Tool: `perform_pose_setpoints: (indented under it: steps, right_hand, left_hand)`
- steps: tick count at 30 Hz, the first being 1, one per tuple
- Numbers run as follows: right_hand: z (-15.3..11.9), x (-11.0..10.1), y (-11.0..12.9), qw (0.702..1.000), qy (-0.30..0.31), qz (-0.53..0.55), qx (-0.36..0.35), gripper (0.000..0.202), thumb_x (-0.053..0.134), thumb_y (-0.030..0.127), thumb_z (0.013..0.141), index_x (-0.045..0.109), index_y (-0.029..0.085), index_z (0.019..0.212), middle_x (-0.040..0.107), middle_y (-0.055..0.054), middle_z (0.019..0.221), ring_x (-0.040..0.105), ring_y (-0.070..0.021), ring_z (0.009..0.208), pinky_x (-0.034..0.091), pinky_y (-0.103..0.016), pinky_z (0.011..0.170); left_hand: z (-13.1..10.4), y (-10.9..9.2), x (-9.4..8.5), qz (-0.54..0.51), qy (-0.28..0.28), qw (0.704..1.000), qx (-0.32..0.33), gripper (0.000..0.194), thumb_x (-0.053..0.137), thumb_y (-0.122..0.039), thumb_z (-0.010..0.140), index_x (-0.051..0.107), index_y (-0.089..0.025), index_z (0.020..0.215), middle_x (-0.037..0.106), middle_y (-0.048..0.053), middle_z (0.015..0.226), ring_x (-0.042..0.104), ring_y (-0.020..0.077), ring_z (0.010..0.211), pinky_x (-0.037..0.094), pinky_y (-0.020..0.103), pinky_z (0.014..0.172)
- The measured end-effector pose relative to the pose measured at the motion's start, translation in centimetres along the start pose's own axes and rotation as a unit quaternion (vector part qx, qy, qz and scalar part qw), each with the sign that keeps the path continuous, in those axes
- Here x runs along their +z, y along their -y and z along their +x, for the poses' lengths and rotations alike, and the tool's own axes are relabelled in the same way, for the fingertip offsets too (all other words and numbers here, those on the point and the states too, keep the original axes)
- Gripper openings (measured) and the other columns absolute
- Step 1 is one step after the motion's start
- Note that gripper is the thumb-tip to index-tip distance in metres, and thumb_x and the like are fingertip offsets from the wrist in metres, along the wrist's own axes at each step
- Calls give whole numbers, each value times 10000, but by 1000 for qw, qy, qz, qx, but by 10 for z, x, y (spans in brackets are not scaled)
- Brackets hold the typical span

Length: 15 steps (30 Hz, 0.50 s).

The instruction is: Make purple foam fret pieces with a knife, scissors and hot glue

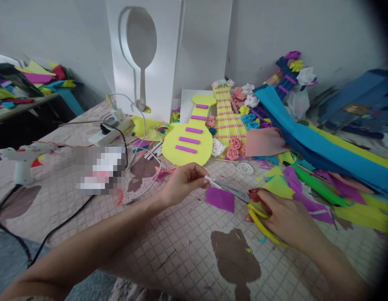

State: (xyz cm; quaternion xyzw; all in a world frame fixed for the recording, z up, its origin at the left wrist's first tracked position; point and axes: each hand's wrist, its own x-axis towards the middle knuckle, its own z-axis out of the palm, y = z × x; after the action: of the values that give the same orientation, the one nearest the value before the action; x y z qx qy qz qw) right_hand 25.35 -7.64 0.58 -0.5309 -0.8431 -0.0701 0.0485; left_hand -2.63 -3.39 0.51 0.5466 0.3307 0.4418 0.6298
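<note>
Here, our left hand (185, 184) pinched a bare white stick (214, 182) beside a purple rectangle (220, 200); our right hand (283, 217) gripped yellow-handled scissors (243, 195), blades at the stick. Beyond, five purple bars (194, 130) already crossed the yellow guitar cutout (201, 152); loose sticks (153, 151) lay uncovered nearby.

slants a bare left forearm (112, 230) up from the lower left, with a nearly straight wrist (165, 198), and pinches, yes, pinches thumb (201, 183) toward forefinger (196, 168) with the left hand (183, 184)! across now, angles the bare right forearm (333, 263) in from the lower right, curls the right hand (283, 217) into a tight grip, knuckles upward!
</note>
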Motion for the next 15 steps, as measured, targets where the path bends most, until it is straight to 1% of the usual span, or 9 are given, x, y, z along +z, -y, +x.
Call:
perform_pose_setpoints:
  steps: [2, 4, 6, 8, 9, 11, 13, 15]
  right_hand:
    - [0, 0, 0, 1000, -11, -3, -4, 352, 564, 567, 752, 548, 235, 865, 725, -28, 818, 677, -238, 624, 411, -310, 468]
    - [0, 2, 1, 1000, -18, -5, -11, 372, 563, 583, 747, 556, 229, 862, 711, -15, 718, 667, -231, 587, 388, -298, 449]
    - [0, 3, 1, 999, -27, -4, -16, 365, 554, 576, 756, 563, 223, 851, 684, -6, 630, 656, -223, 558, 366, -285, 438]
    - [-1, 4, -1, 999, -33, 9, -6, 337, 537, 552, 772, 567, 222, 828, 666, -4, 598, 646, -210, 537, 360, -273, 441]
    - [-1, 4, -4, 999, -30, 20, 11, 321, 529, 540, 779, 568, 224, 823, 666, -5, 607, 642, -204, 531, 363, -269, 446]
    - [0, 1, -14, 997, -9, 29, 67, 312, 511, 538, 789, 572, 233, 822, 669, -13, 624, 636, -208, 525, 369, -272, 451]
    - [-1, -2, -31, 990, 23, 4, 138, 342, 483, 569, 796, 580, 242, 825, 663, -37, 615, 627, -235, 519, 360, -287, 440]
    - [-3, -3, -53, 978, 50, -40, 197, 408, 450, 621, 791, 594, 242, 840, 656, -75, 605, 613, -264, 503, 346, -308, 427]
  left_hand:
    - [0, -1, 0, 0, 1, 1000, 0, 139, 652, -156, 766, 554, -90, 840, 624, 27, 732, 604, 84, 680, 489, 221, 666]
    - [-1, -3, 0, -1, 3, 1000, -1, 141, 655, -162, 766, 554, -92, 836, 623, 24, 727, 603, 84, 680, 489, 221, 665]
    - [-1, -4, 0, -1, 5, 1000, -2, 146, 658, -164, 764, 552, -94, 837, 620, 21, 722, 601, 83, 676, 488, 222, 665]
    - [-1, -5, 0, 0, 7, 1000, -6, 147, 655, -161, 764, 549, -94, 840, 617, 18, 719, 596, 82, 673, 486, 226, 665]
    - [-1, -4, 0, 3, 7, 1000, -10, 145, 652, -159, 765, 547, -94, 841, 614, 17, 717, 593, 81, 672, 484, 227, 665]
    - [-1, -3, 0, 12, 6, 1000, -15, 137, 645, -159, 769, 544, -95, 837, 606, 15, 711, 584, 79, 667, 479, 227, 661]
    - [-1, -2, -1, 20, 3, 1000, -11, 141, 639, -168, 774, 545, -99, 853, 595, 13, 723, 577, 78, 667, 477, 225, 654]
    - [-1, 0, -1, 35, 5, 999, 4, 163, 632, -181, 780, 550, -104, 899, 592, 15, 754, 573, 78, 675, 476, 222, 650]
